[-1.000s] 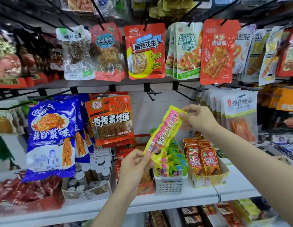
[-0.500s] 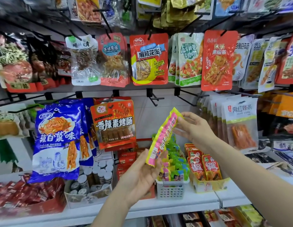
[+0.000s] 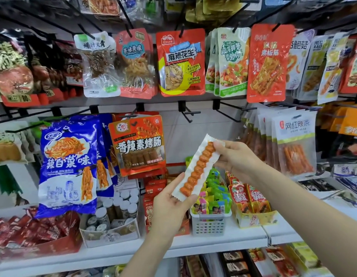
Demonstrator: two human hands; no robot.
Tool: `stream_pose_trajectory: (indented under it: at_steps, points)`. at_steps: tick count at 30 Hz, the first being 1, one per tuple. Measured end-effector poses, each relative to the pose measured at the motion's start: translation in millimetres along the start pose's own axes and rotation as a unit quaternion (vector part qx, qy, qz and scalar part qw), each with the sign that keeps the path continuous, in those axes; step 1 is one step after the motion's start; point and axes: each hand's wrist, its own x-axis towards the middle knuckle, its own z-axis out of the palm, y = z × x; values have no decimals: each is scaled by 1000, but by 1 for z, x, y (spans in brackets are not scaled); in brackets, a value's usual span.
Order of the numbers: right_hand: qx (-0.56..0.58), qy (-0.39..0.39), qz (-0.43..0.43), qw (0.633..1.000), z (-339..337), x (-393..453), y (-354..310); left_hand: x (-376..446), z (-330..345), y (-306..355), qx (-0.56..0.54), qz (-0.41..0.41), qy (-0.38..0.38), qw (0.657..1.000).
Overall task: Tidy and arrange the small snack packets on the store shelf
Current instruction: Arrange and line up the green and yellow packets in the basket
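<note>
Step in hand: inspecting one snack packet (image 3: 197, 166), held tilted above the white basket (image 3: 208, 224) on the shelf (image 3: 223, 239). Left hand (image 3: 171, 204) pinches its lower end; right hand (image 3: 233, 156) pinches the top. Clear side faces the camera. Next, probably: lower it upright among the basket's packets.

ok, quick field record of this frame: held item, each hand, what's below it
held item: long snack packet, white backing with an orange twisted stick showing, tilted
left hand: grips the packet's lower end
right hand: pinches the packet's upper end
below: white basket of small packets on the shelf
right of basket: yellow box of red packets
</note>
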Motion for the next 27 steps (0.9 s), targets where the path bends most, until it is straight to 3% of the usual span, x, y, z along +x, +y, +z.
stream_pose_trajectory:
  at_steps: [4, 7, 10, 11, 13, 16, 18, 20, 24, 27]
  points:
    - [22, -12, -6, 1000, 1, 0, 1, -1, -1, -1, 20, 20, 3, 1000]
    - [85, -42, -7, 995, -1, 0, 1, -1, -3, -1, -131, -49, -21, 990]
    - [132, -78, -5, 988, -2, 1, 5, 2, -3, 9, -361, -238, -94, 897]
    - [140, -91, -5, 986, -3, 0, 7, 3, -4, 9, -394, -262, -102, 875]
    - [142, -112, -6, 983, -5, 0, 8, 6, -4, 9, -414, -267, -114, 863]
    - [137, -96, 16, 986, -8, 1, 5, 7, -1, 9, -335, -234, -106, 906]
    - [138, -90, 45, 985, -13, 3, 1, 10, 0, 4, -202, -169, -73, 962]
    - [126, -107, 68, 984, -16, 4, -3, 9, 1, 0, -89, -98, -40, 990]
    - [-77, -104, 25, 991, -18, 6, -7, 11, 2, -11, 18, 7, 26, 999]
    - [-260, -70, -56, 961, -18, 9, -11, 19, -2, -20, 63, 40, 60, 995]
